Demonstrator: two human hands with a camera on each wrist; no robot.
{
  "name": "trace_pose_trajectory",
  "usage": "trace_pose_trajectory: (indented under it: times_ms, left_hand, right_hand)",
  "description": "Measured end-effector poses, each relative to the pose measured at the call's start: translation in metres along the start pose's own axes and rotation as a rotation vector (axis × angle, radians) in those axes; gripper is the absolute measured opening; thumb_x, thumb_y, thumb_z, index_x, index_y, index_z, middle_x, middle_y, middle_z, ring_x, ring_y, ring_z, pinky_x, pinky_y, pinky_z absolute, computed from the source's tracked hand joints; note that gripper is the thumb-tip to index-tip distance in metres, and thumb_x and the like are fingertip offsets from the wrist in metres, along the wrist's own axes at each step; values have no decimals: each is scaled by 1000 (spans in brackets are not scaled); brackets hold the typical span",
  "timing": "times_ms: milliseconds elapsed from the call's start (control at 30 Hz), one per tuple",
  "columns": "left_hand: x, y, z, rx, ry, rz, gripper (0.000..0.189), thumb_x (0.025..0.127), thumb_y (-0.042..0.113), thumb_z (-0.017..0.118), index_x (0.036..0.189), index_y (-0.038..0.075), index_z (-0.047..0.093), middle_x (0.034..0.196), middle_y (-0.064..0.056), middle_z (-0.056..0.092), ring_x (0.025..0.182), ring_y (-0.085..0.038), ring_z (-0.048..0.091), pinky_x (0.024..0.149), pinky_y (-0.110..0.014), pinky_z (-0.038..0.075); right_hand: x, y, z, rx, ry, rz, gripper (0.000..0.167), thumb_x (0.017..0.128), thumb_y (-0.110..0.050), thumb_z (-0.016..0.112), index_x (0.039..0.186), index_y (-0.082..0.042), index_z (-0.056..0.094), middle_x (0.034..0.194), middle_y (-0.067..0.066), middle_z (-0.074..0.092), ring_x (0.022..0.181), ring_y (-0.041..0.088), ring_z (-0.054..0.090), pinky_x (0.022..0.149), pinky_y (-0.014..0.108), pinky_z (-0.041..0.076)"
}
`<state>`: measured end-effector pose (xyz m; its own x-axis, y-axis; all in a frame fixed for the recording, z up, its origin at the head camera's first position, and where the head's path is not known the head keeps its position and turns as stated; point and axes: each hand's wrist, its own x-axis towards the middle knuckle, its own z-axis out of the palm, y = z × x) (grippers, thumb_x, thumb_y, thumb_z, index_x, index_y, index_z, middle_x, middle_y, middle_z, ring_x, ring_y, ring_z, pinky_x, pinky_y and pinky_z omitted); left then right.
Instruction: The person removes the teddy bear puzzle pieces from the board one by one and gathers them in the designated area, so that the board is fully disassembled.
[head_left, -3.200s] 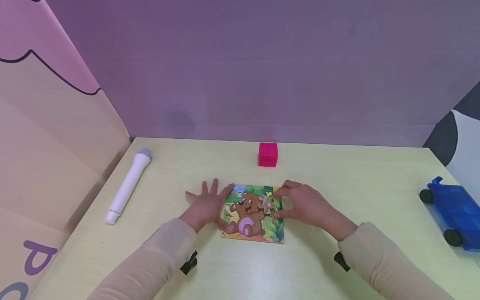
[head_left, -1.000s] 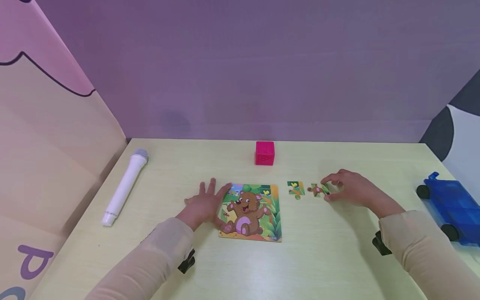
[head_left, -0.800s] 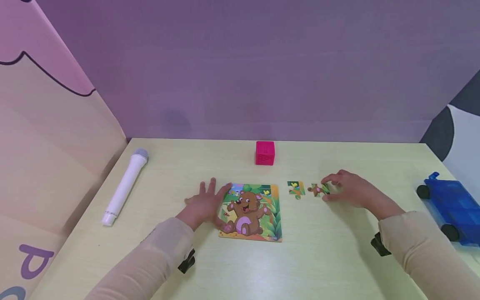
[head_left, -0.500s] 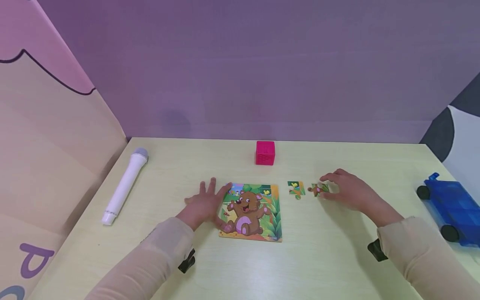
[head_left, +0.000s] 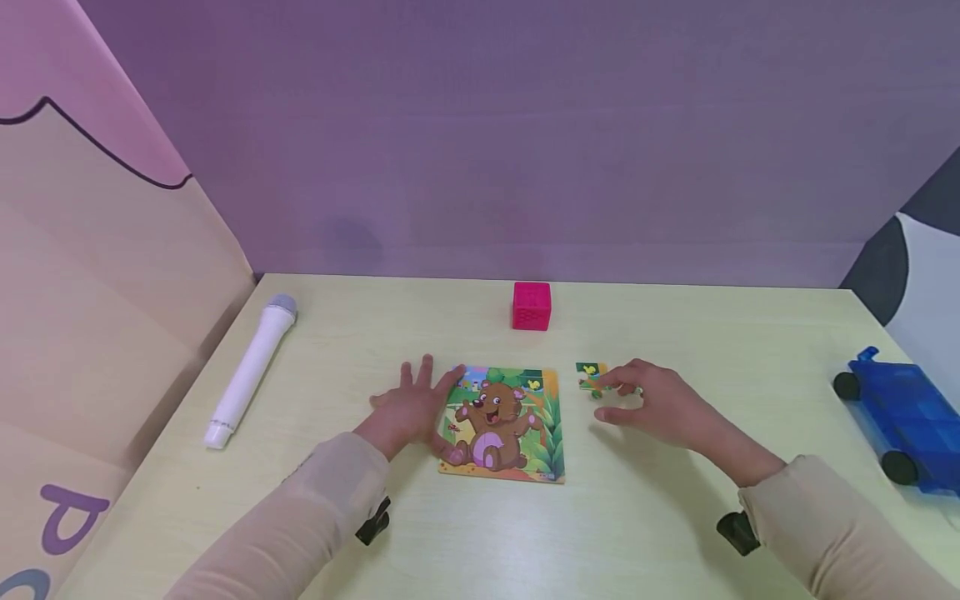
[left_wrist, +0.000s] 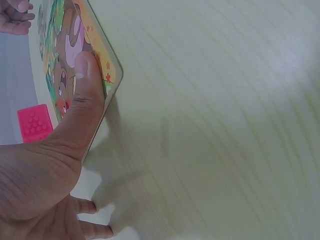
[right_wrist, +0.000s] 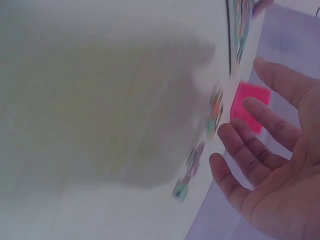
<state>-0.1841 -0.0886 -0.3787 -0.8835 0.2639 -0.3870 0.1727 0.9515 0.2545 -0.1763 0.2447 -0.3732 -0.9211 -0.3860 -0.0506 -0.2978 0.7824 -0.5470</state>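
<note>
A square bear puzzle (head_left: 517,425) lies flat on the table. My left hand (head_left: 408,417) rests at its left side, fingers spread and straight; in the left wrist view the thumb (left_wrist: 89,82) presses on the puzzle near a corner. To the right of the puzzle lies a loose puzzle piece (head_left: 590,369) with a yellow bird, partly behind my right fingers. My right hand (head_left: 660,406) hovers over the pieces, thumb and fingers apart, holding nothing. A second puzzle piece (right_wrist: 190,170) is mostly hidden by that hand in the head view, but shows blurred in the right wrist view.
Behind the puzzle stands a pink textured cube (head_left: 532,306). A white toy microphone (head_left: 251,371) lies at the table's left, and a blue toy vehicle (head_left: 911,417) with black wheels is by the right edge. A purple wall (head_left: 525,150) rises behind the table.
My right hand carried the bear-cub piece off the puzzle, set it down beside the bird piece, let go and shifted left toward the bird piece. The left hand has stayed on the puzzle.
</note>
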Motion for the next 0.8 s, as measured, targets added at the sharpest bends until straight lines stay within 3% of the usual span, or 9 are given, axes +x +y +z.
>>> trace_pose_trajectory:
  times_ms: [367, 467, 800]
  left_hand:
    - [0, 0, 0, 2, -2, -3, 122, 66, 45, 94, 163, 24, 24, 167, -24, 8, 150, -53, 9, 96, -82, 33]
    - [0, 0, 0, 5, 0, -3, 122, 66, 46, 94, 163, 24, 24, 167, -24, 8, 150, -53, 10, 96, -82, 33]
    - [1, 0, 0, 4, -7, -5, 121, 67, 46, 94, 163, 25, 23, 168, -24, 8, 151, -52, 9, 96, -82, 33]
  right_hand:
    - [0, -35, 25, 87, -49, -60, 38, 83, -32, 85, 112, -10, 75, 112, 3, 69, 97, 23, 62, 85, 44, 47]
    - [0, -41, 31, 98, -65, -32, 36, 82, -31, 85, 109, -9, 76, 111, 4, 67, 97, 22, 61, 76, 37, 50]
    - [-3, -59, 48, -78, -58, -19, 40, 76, -35, 90, 108, -12, 80, 103, -1, 62, 91, 18, 60, 72, 33, 51]
